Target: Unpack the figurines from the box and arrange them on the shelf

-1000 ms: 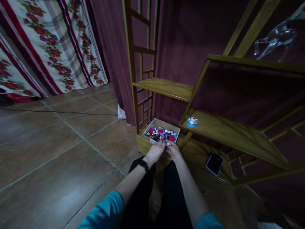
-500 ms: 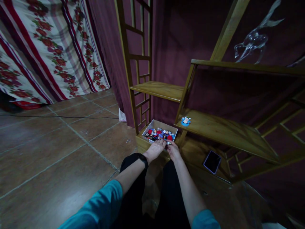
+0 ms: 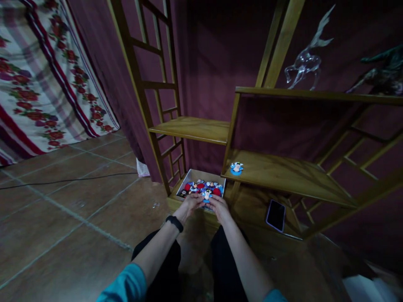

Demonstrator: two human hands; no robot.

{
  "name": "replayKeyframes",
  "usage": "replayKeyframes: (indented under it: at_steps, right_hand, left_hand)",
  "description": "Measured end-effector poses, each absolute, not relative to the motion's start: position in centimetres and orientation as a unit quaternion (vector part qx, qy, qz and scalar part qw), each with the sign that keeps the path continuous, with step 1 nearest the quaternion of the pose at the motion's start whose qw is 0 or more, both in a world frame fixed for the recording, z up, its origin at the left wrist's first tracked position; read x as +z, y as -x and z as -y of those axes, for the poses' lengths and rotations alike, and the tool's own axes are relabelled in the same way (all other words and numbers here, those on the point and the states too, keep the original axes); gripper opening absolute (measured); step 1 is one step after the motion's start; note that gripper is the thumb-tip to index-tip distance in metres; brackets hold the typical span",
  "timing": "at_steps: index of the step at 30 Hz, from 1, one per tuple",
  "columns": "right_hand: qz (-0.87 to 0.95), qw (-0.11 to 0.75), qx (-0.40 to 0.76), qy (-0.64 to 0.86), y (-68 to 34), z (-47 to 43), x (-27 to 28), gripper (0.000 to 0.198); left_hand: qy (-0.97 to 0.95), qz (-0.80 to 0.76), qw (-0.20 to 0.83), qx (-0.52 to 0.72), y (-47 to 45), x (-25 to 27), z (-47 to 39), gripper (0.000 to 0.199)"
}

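Observation:
Between my two hands is a small figurine [image 3: 207,196] with a white and dark top and a blue base, held upright at the front edge of an open box. My left hand [image 3: 191,203] grips it from the left, and my right hand [image 3: 219,205] has its fingers closed on the right side. Behind it, the white cardboard box [image 3: 224,183] holds several colourful figurines in red, blue, purple and black. A similar figurine [image 3: 236,168] on a blue round base stands at the left end of the shelf to the right.
The wooden display rack [image 3: 192,128] has stepped shelves and lattice sides. A phone [image 3: 276,215] lies on its bottom board. A clear glass deer [image 3: 304,67] and a dark ornament [image 3: 382,73] stand on the top shelf. A black cable [image 3: 67,180] crosses the tiled floor.
The figurine has come upright into view between my hands, which are a little farther apart around it. My view has shifted right, showing the dark ornament.

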State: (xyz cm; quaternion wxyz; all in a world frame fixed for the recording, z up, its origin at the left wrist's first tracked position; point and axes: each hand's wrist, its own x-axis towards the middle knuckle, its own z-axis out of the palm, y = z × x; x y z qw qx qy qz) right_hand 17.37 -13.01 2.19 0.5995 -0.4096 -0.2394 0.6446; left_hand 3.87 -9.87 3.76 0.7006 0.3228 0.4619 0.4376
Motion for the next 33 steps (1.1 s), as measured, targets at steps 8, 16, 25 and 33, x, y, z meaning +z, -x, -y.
replayKeyframes:
  at_steps: [8,16,25,33]
  right_hand:
    - [0.265,0.594,0.626,0.431,-17.3,11.9,1.5,0.035]
    - [0.298,0.575,0.633,0.423,-17.7,12.1,2.9,0.030]
    - [0.280,0.577,0.648,0.411,-18.4,12.1,3.0,0.030]
    - [0.228,0.585,0.666,0.403,-18.5,11.8,3.1,0.026]
  left_hand:
    - [-0.271,-0.437,0.745,0.425,-3.4,2.2,9.0,0.007]
    - [-0.268,-0.413,0.760,0.425,-3.7,3.2,9.0,0.012]
    - [-0.246,-0.417,0.744,0.461,-4.6,2.8,9.0,0.013]
    - [-0.223,-0.406,0.766,0.446,-4.6,3.5,9.0,0.011]
